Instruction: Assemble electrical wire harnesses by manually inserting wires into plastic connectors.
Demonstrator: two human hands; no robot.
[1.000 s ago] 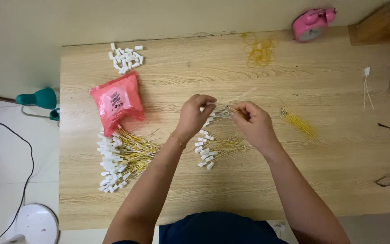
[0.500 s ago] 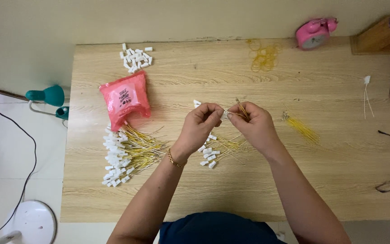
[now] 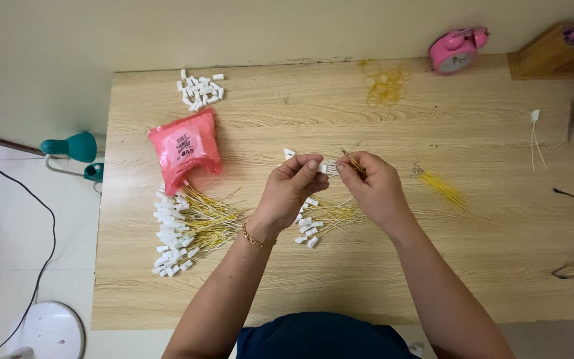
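Here, a small white connector point(image 3: 328, 168) is being pinched between the fingertips of both hands, just above the table point(image 3: 473, 266). The left hand point(image 3: 291, 186) is gripping its body, while the right hand point(image 3: 373, 186) is also holding thin yellow wires point(image 3: 353, 161). It is looking very light, hard and easy to drop, so holding it by its flat sides seems best; the wires are looking springy. More wired connectors point(image 3: 320, 223) are lying just below the hands, a larger heap point(image 3: 184, 229) and a pink bag point(image 3: 186, 147) beyond the left hand.
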